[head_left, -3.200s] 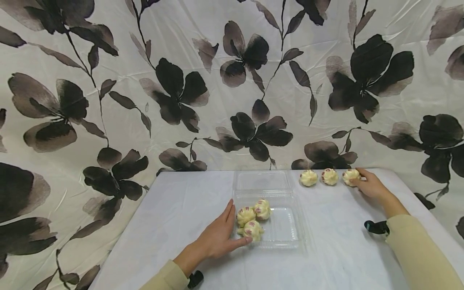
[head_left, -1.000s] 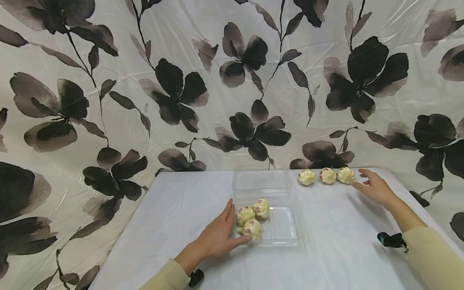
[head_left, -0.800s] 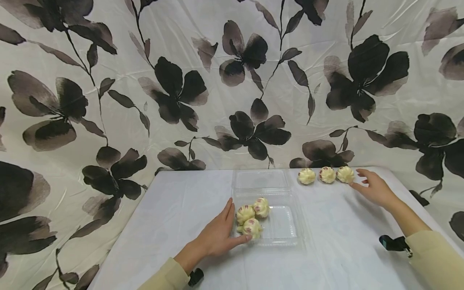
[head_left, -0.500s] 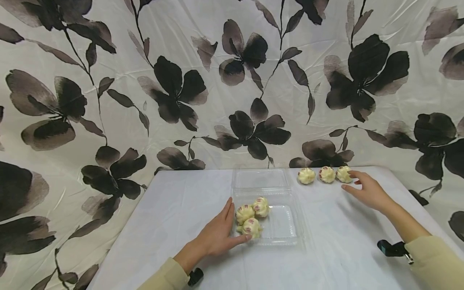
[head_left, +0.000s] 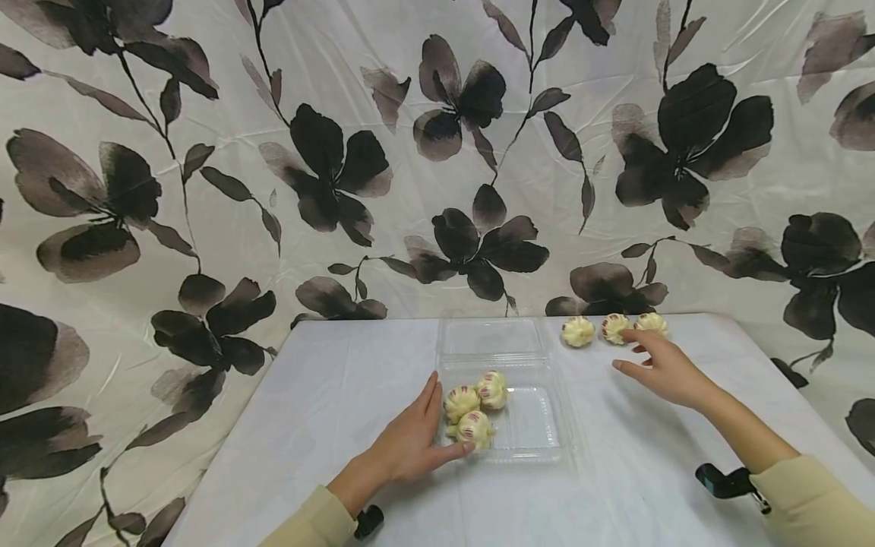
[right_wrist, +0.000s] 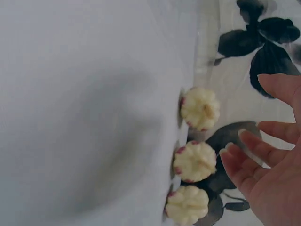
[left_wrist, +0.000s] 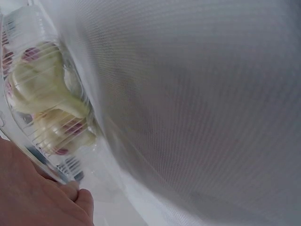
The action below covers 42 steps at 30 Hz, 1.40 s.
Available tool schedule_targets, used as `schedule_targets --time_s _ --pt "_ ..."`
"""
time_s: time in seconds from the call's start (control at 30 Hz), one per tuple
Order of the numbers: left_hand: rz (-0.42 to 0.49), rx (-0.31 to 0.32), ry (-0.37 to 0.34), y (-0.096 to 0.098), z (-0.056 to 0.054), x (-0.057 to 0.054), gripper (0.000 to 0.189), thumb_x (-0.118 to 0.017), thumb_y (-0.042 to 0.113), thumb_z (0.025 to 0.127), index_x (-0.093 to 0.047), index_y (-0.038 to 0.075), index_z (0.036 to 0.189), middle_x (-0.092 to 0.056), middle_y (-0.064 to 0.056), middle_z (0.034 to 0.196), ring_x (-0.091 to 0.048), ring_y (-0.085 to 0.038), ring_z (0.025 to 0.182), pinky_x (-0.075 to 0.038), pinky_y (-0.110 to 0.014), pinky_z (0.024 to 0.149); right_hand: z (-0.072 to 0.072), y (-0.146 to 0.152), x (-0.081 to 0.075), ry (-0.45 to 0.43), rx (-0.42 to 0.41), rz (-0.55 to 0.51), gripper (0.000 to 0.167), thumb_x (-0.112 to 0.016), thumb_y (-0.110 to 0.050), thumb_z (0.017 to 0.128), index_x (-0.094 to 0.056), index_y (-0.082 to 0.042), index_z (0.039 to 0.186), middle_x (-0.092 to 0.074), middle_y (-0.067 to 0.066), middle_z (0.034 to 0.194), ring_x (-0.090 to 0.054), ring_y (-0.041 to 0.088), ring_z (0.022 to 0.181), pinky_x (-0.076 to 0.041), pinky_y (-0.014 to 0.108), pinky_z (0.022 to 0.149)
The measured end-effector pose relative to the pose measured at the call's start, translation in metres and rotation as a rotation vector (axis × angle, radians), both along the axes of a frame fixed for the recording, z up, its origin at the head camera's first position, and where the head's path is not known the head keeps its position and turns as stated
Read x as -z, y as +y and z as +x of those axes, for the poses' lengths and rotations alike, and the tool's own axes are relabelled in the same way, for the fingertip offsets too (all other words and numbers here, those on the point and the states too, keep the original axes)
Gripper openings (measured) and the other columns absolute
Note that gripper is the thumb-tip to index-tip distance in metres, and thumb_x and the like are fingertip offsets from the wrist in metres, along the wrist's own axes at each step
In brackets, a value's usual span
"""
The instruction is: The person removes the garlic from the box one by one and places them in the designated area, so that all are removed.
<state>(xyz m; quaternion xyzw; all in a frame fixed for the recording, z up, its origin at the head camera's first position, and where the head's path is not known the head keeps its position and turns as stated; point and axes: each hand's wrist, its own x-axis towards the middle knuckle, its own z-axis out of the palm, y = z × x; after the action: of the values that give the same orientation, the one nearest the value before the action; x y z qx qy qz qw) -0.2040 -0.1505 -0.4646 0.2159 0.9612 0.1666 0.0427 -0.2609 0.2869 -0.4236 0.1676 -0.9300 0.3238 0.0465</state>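
Three garlic bulbs (head_left: 472, 430), cream with purple streaks, sit together in the left part of a clear plastic clamshell container (head_left: 536, 458). My left hand (head_left: 403, 448) rests against the container's left side, fingers stretched along it and thumb at the front edge. In the left wrist view, bulbs (left_wrist: 37, 80) show through the ribbed wall. Three more garlic bulbs (head_left: 577, 332) stand in a row at the table's back right. Just in front of them hovers my right hand (head_left: 666, 368), fingers loosely spread and holding nothing; the right wrist view shows a gap to the middle bulb (right_wrist: 194, 161).
The container's lid (head_left: 492, 338) lies folded back toward the rear edge of the white-covered table (head_left: 342, 395). Behind the table hangs a white cloth (head_left: 383, 45) with dark flowers. Each wrist wears a small black camera (head_left: 723, 482).
My right hand released the rightmost garlic bulb, which now stands closer to the middle one, drew away to the right, then moved left in front of the row. The left hand stays put.
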Motion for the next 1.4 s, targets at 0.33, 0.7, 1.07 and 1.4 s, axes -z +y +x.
schedule_targets --time_s 0.33,0.7,1.07,1.4 --pt "-0.004 -0.006 -0.005 0.000 0.000 0.000 0.123 -0.043 0.088 0.086 -0.011 -0.003 0.162 -0.003 -0.018 0.171 -0.031 -0.035 0.151 -0.037 -0.047 0.117 0.013 -0.027 -0.006 -0.004 -0.115 -0.074 0.055 -0.070 -0.024 0.099 -0.052 0.007 0.141 -0.059 0.025 0.134 -0.060 0.043 0.117 -0.052 0.058 0.094" --pt "-0.005 -0.006 -0.002 -0.001 0.001 0.002 0.123 -0.043 0.088 0.086 -0.010 -0.003 0.162 -0.002 -0.018 0.171 -0.030 -0.035 0.151 -0.037 -0.047 0.117 0.023 -0.052 -0.004 -0.014 -0.244 -0.066 0.051 -0.072 -0.024 0.097 -0.056 0.000 0.139 -0.062 0.017 0.133 -0.062 0.038 0.116 -0.052 0.055 0.096" --pt "-0.004 -0.013 -0.017 0.000 0.001 0.001 0.123 -0.043 0.088 0.086 -0.010 -0.002 0.163 -0.001 -0.016 0.171 -0.029 -0.034 0.152 -0.036 -0.046 0.118 0.029 -0.077 -0.002 -0.079 -0.373 -0.060 0.052 -0.071 -0.029 0.099 -0.053 -0.007 0.143 -0.061 0.013 0.134 -0.062 0.038 0.117 -0.053 0.051 0.096" --pt "-0.006 -0.007 -0.012 0.001 0.001 0.000 0.123 -0.042 0.088 0.086 -0.010 -0.002 0.163 0.000 -0.016 0.171 -0.030 -0.035 0.151 -0.036 -0.046 0.117 0.029 -0.098 0.004 -0.071 -0.469 -0.068 0.049 -0.069 -0.029 0.100 -0.055 -0.006 0.140 -0.062 0.016 0.132 -0.062 0.037 0.113 -0.055 0.046 0.089"
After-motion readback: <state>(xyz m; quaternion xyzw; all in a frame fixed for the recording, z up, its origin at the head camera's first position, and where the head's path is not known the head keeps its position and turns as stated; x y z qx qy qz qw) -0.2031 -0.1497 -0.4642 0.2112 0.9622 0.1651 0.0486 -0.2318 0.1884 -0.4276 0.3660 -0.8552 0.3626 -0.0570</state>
